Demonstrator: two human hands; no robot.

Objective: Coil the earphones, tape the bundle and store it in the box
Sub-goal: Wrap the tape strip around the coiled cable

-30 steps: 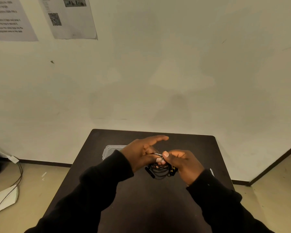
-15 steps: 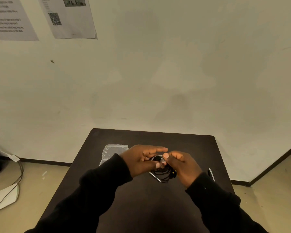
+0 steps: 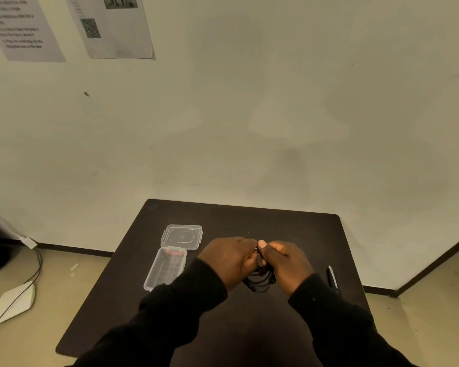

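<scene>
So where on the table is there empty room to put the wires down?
The table is bare along its far edge, behind both hands, and in front between the two sleeves. It is crowded on the left, where the open box and its lid lie, and a pen takes the right edge.

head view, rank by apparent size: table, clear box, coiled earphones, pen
1. table
2. clear box with its open lid
3. coiled earphones, partly hidden by both hands
4. pen
</scene>
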